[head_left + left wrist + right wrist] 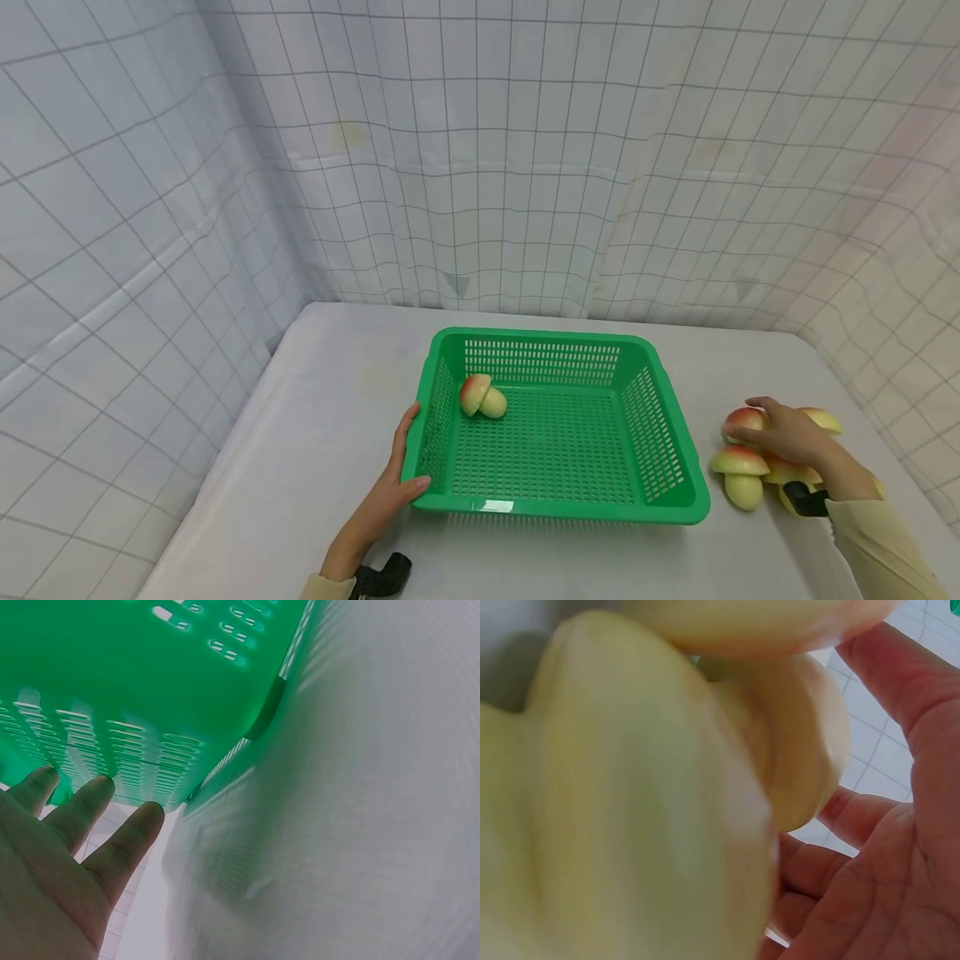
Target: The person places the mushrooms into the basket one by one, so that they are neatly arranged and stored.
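A green plastic basket [555, 510] with slotted walls stands on the white table. Inside it, near the left wall, lies a toy mushroom [476, 395] with a red-and-yellow cap and pale stem. My left hand [386, 496] touches the basket's front left corner, fingers straight along the side, thumb at the front rim. To the right of the basket, my right hand [787, 433] holds a red-capped toy mushroom [742, 422] between thumb and fingers. In the right wrist view, the fingers curl around a mushroom [810, 742], partly hidden behind nearer ones.
Several more toy mushrooms lie around and under the right hand, one with its stem toward me [742, 479] and one farther back [823, 419]. White grid-patterned curtains [525, 167] enclose the table [337, 383] at the back and sides.
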`<move>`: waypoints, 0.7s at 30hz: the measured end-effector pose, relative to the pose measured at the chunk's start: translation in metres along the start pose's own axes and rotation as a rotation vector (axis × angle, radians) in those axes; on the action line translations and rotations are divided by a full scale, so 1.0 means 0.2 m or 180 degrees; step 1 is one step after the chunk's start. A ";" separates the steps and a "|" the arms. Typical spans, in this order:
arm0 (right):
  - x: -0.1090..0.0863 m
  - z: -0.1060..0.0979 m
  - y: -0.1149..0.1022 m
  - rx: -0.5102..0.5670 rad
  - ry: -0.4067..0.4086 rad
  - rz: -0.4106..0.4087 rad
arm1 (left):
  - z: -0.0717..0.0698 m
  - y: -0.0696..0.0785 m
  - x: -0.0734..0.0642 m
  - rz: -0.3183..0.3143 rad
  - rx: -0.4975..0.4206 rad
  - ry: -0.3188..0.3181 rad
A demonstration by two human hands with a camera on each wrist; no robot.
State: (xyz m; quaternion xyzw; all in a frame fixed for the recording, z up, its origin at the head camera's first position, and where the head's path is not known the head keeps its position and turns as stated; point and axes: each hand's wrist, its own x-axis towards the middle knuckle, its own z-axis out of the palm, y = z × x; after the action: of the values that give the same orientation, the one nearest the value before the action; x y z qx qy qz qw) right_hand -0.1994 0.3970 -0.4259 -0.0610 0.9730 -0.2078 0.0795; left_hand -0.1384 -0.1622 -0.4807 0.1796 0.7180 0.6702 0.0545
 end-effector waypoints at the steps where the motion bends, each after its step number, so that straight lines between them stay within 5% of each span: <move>1: 0.00 0.00 0.00 -0.0003 0.0000 -0.0004 | 0.00 0.00 0.00 0.0000 0.0001 0.0002; 21: 0.00 0.01 0.02 0.0038 -0.0113 0.0170 | 0.00 0.00 0.00 -0.0015 -0.0035 -0.0018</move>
State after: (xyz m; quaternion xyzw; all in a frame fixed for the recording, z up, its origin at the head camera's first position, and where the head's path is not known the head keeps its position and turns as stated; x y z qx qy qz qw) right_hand -0.2000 0.3999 -0.4289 -0.0382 0.9715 -0.2103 0.1026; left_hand -0.1390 -0.1623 -0.4809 0.1795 0.7146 0.6735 0.0591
